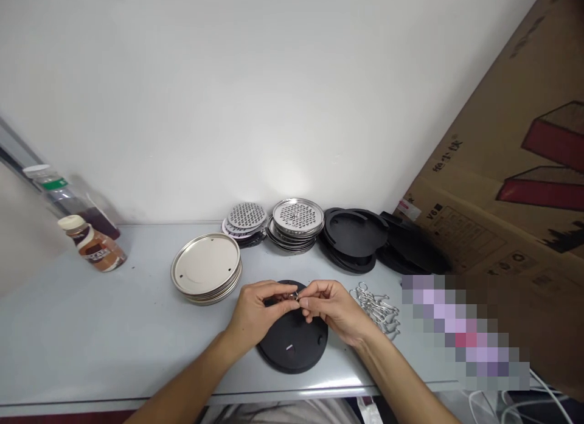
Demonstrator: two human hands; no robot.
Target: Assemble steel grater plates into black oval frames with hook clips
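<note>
Over a round black disc (292,345), my left hand (262,305) and my right hand (331,305) meet, fingertips pinched together. Between them is a small shiny metal wire piece (294,296), mostly hidden by the fingers. The disc lies flat on the table, with a small slot and a small raised spot near its right edge. To the right of my right hand is a loose pile of bent wire hooks (376,308) with looped ends.
Along the wall stand stacks of plain metal discs (207,266), grey perforated discs (247,216), rimmed perforated plates (298,216) and black round trays (356,232). Two bottles (98,247) are at the left. A large cardboard box (493,217) leans on the right, beside a blurred-out patch.
</note>
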